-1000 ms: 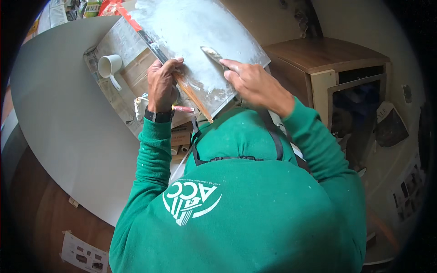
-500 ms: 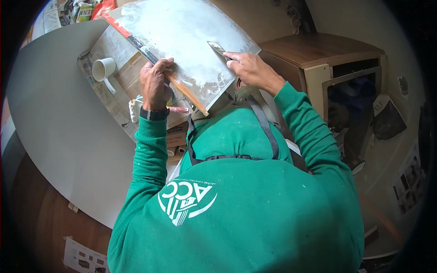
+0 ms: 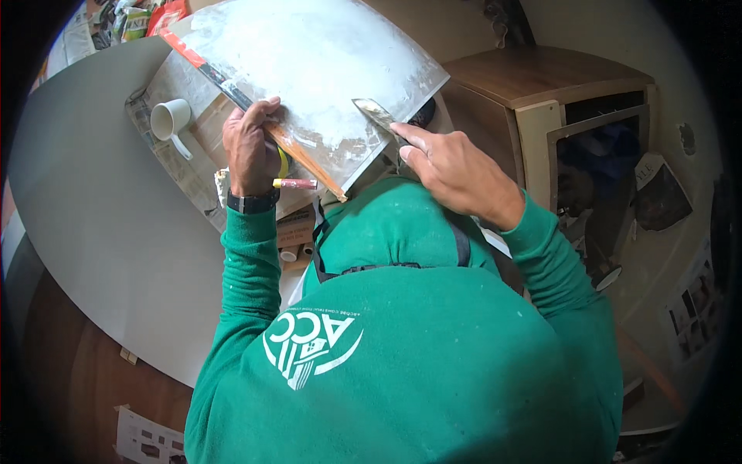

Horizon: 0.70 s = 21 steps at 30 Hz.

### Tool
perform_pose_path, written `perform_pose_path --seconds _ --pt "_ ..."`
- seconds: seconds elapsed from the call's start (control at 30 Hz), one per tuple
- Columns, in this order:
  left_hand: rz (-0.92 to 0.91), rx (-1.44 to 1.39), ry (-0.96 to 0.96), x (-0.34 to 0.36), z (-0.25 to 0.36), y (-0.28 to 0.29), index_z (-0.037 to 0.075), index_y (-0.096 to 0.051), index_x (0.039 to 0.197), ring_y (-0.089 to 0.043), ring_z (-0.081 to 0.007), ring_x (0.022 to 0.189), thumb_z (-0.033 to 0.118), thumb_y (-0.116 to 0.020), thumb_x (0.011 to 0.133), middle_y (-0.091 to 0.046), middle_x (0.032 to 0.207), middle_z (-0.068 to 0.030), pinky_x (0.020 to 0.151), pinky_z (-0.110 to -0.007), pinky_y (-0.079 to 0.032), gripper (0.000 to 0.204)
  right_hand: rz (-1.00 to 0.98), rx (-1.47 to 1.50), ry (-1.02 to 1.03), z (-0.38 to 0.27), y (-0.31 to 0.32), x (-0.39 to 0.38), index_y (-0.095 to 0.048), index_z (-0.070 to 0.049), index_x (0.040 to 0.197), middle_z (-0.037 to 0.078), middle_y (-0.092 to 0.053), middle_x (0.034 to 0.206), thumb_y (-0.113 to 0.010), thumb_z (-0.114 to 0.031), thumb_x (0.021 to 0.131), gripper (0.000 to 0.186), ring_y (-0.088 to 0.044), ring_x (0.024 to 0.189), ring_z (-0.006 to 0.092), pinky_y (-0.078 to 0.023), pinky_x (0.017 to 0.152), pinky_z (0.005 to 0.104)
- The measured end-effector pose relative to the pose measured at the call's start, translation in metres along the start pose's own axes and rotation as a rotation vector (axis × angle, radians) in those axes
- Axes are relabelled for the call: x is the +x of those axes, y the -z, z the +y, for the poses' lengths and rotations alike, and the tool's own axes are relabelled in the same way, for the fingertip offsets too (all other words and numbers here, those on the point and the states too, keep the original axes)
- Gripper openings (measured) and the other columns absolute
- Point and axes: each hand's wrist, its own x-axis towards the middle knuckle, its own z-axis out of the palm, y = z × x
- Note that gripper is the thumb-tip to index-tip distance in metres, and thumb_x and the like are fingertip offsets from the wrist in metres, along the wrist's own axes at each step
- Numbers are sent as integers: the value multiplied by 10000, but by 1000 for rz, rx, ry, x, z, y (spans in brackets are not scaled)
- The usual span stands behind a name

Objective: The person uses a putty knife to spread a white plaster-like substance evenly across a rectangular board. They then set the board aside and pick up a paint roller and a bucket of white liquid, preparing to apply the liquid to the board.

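Note:
A broad flat board (image 3: 309, 69), smeared with white paste, leans across the space in front of me. A wooden strip with red, black and bare stretches (image 3: 301, 158) runs down its left edge. My left hand (image 3: 249, 147) is closed on that edge, thumb on top and the other fingers partly hidden beneath. In my right hand (image 3: 457, 166) is a putty knife (image 3: 379, 116), with the index finger laid along it. Its blade lies over the board's lower right part, some pale paste on it; whether it presses on the surface I cannot tell.
Left of the board, a white mug (image 3: 170, 120) stands on newspaper (image 3: 205, 178) over a large pale rounded tabletop (image 3: 100, 185). A red-and-yellow stick-like piece (image 3: 296, 184) lies by my left wrist. At right stands a brown wooden cabinet (image 3: 541, 73) with an open front.
My right hand has come nearer to me and a little right, and the knife's blade has moved slightly down the board. The board and my left hand have shifted slightly left.

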Motion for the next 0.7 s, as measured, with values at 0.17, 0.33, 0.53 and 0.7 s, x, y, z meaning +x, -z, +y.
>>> perform_pose_path --seconds 0.17,0.33,0.53,0.7 --pt "41 -550 439 -1 5 1 -27 -618 875 -585 -128 712 47 -628 846 -613 767 -47 669 -243 -461 81 100 -86 -105 59 -11 45 -572 19 1227 264 -615 1120 -445 -274 913 448 -642 928 378 -500 846 427" --pt "61 -616 478 1 14 4 -15 -608 871 -582 -134 687 50 -632 834 -612 759 -54 657 -247 -460 78 10 -72 -37 71 -11 33 -588 -14 1224 218 -611 1168 -438 -289 906 447 -624 949 396 -491 866 419" --pt "105 -565 475 1 12 7 0 -601 872 -576 -123 688 62 -640 835 -605 773 -34 660 -239 -458 82 194 -73 48 70 0 29 -593 -11 1215 265 -617 1091 -445 -292 891 454 -625 866 413 -483 840 421" --pt "83 -555 493 1 11 6 -4 -606 875 -580 -119 703 89 -629 855 -602 766 -40 668 -242 -470 98 -50 28 -199 73 0 25 -578 -6 1233 276 -625 1056 -465 -299 881 472 -619 899 418 -478 844 412"
